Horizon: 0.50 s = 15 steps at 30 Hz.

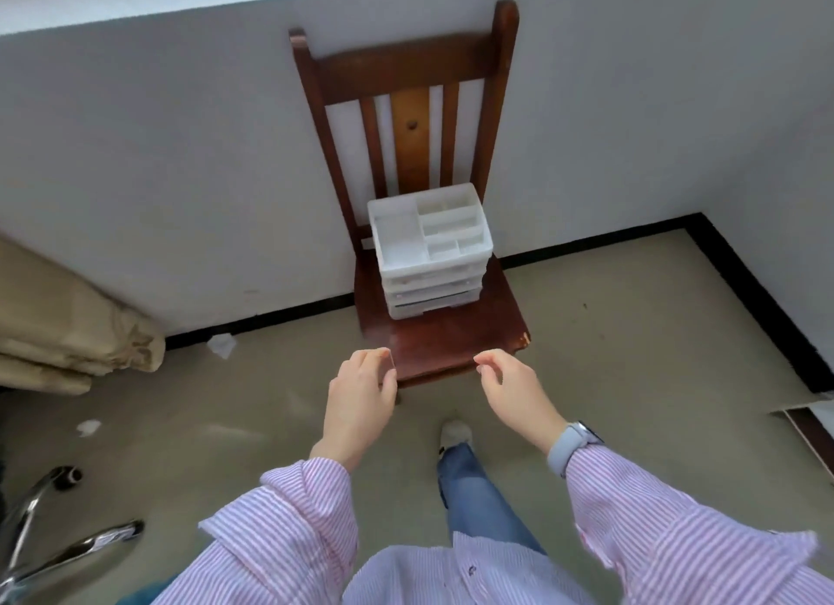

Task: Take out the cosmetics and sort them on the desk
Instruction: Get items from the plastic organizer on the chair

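left hand, right hand outstretched, fingers loosely curled

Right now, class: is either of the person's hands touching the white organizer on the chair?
Apart. The head view shows the left hand and right hand empty near the chair seat's front edge, with bare seat before the white organizer.
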Available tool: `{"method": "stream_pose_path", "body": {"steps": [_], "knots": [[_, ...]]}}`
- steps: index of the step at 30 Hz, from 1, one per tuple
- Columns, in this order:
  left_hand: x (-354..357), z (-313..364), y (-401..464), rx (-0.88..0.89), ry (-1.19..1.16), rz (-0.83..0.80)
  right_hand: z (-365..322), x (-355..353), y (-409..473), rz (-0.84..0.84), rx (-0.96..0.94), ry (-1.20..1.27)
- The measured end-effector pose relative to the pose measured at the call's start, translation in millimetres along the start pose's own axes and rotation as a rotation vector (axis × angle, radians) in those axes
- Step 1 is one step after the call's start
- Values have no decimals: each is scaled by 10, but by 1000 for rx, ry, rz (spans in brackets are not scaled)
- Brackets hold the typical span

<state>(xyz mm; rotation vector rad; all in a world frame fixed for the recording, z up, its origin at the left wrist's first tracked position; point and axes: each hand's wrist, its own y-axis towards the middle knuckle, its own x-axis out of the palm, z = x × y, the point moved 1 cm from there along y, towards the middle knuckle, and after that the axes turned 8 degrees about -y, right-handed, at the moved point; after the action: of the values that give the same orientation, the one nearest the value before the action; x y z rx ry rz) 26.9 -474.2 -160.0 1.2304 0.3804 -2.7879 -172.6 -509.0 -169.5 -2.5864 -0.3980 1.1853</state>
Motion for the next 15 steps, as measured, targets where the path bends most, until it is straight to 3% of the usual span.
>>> {"method": "stream_pose_path", "body": {"steps": [8,15], "knots": [[474,77,1621,-40,109,-49,91,-23,1858,-159,523,769],[805,-354,2282,16,329,-98,262,510,2760,-238,741,1214]]}}
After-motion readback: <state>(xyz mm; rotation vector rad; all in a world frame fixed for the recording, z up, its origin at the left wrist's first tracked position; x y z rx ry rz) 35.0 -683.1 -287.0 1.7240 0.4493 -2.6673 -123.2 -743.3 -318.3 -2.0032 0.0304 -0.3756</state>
